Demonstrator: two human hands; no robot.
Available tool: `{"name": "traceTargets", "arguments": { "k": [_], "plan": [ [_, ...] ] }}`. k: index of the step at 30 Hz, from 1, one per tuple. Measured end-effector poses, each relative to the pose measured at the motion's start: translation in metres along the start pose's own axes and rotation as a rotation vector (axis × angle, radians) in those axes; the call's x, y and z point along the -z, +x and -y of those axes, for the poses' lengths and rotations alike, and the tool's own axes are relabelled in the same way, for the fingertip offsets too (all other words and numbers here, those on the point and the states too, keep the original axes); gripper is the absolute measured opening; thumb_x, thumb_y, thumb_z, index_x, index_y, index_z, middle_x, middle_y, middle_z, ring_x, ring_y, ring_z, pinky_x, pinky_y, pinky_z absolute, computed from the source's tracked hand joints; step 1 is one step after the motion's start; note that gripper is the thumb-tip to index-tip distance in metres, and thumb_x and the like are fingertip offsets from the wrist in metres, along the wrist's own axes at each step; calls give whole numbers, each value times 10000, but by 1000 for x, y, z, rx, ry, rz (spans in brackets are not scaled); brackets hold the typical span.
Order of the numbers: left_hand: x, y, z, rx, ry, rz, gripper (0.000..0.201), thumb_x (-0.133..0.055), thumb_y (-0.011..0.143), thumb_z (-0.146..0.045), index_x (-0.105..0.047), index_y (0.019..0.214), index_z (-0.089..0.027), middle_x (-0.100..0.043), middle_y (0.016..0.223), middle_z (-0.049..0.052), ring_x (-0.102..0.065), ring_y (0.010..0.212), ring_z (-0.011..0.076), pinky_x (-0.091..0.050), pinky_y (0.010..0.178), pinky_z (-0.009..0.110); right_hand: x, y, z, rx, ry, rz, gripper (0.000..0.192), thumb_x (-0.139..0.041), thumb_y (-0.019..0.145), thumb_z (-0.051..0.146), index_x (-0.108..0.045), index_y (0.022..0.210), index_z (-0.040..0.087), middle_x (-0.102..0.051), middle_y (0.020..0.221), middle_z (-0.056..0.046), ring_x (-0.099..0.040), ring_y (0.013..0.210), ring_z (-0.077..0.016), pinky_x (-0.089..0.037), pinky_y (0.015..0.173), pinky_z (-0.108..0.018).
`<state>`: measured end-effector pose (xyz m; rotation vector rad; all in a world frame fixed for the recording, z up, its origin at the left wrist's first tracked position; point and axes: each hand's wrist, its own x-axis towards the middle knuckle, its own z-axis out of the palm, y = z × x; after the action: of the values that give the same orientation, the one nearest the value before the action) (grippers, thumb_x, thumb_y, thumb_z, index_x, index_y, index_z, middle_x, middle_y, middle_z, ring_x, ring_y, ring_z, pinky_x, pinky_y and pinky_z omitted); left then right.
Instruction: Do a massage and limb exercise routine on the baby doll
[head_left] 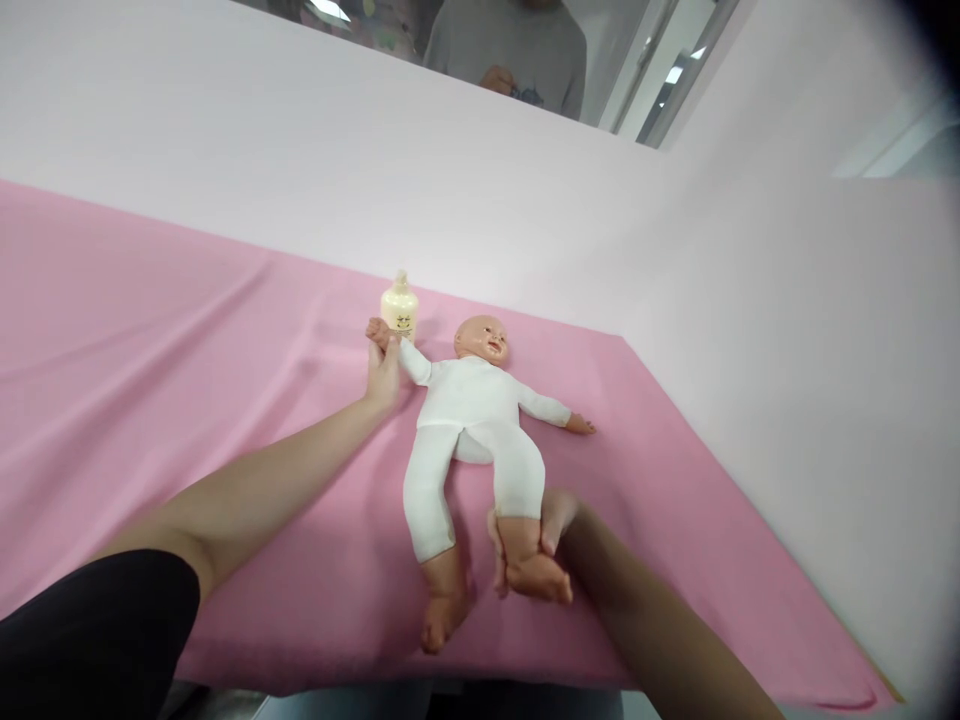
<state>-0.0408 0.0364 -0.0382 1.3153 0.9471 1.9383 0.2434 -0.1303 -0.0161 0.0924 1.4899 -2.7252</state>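
A baby doll (472, 395) with a white cloth body lies on its back on the pink sheet, its head toward the wall. My left hand (384, 375) grips the doll's forearm on the left side, just below its raised hand. Around the lower leg on the right side, my right hand (556, 520) is wrapped from underneath, the fingers partly hidden behind the ankle. The doll's other arm stretches out to the right and its other leg points toward me. A cream pump bottle (400, 305) stands right behind the doll's hand that my left hand is near.
The pink sheet (225, 380) covers the table and is creased on the left. White walls (337, 160) rise behind and on the right. Above the back wall, a window (630, 70) shows a person in a grey top (517, 45).
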Motion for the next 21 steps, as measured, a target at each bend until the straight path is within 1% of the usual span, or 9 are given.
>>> {"name": "traceTargets", "arguments": {
  "k": [2,5,8,9,11,14,16,19,21],
  "plan": [
    [-8,-11,-15,-83,55,75,559,-547,950,-685,-503,1289,-243,-607,1351,140,-586,1301,275,-464,1134,464,5,-5,-5,144,61,-124,603,-910,561,594,-631,873,160,-756,798,-107,-746,741,-264,-612,740,-429],
    [-15,-26,-35,-278,236,414,488,-510,986,-626,-580,1209,-197,-667,1239,154,-632,1198,284,-476,1106,498,7,-10,-1,331,124,-293,551,-696,731,730,-547,860,215,-645,659,13,-636,628,-165,-600,747,-375],
    [-17,-31,-49,-456,383,766,450,-527,990,-551,-620,1251,-197,-686,1269,159,-620,1238,304,-421,1153,540,2,-9,10,468,273,-570,453,-515,891,663,-533,897,210,-572,655,43,-545,585,-125,-580,701,-307],
    [-18,-31,-51,-497,415,842,436,-529,990,-535,-632,1256,-205,-689,1286,157,-606,1271,312,-385,1181,559,0,-8,13,486,331,-660,426,-495,917,622,-544,904,199,-566,660,38,-535,582,-123,-570,674,-293],
    [-18,-31,-55,-544,453,916,406,-523,995,-521,-656,1237,-222,-697,1298,150,-581,1319,320,-318,1219,588,-2,-7,17,490,413,-767,398,-505,927,573,-566,900,181,-563,656,30,-525,573,-122,-545,623,-276],
    [-19,-32,-55,-517,439,889,401,-530,994,-521,-658,1230,-222,-699,1288,145,-594,1297,320,-353,1198,580,0,-7,16,461,396,-743,399,-524,921,578,-572,917,182,-584,671,30,-532,575,-119,-538,620,-272],
    [-20,-33,-52,-435,380,769,416,-534,995,-530,-641,1228,-203,-704,1234,144,-635,1205,305,-440,1132,537,4,-9,12,432,330,-685,424,-519,913,617,-556,920,195,-602,678,30,-550,580,-126,-557,638,-296],
    [-19,-28,-39,-254,232,438,446,-535,991,-582,-600,1199,-192,-687,1186,135,-652,1134,274,-498,1072,473,9,-11,3,341,174,-521,497,-553,855,707,-532,877,211,-627,652,11,-598,579,-162,-594,664,-380],
    [-16,-20,-26,-130,114,187,497,-575,958,-630,-557,1231,-215,-644,1282,138,-619,1230,273,-476,1110,453,8,-11,-2,221,79,-380,533,-621,799,733,-544,854,209,-669,665,-30,-664,615,-207,-608,701,-442]
  ]
}}
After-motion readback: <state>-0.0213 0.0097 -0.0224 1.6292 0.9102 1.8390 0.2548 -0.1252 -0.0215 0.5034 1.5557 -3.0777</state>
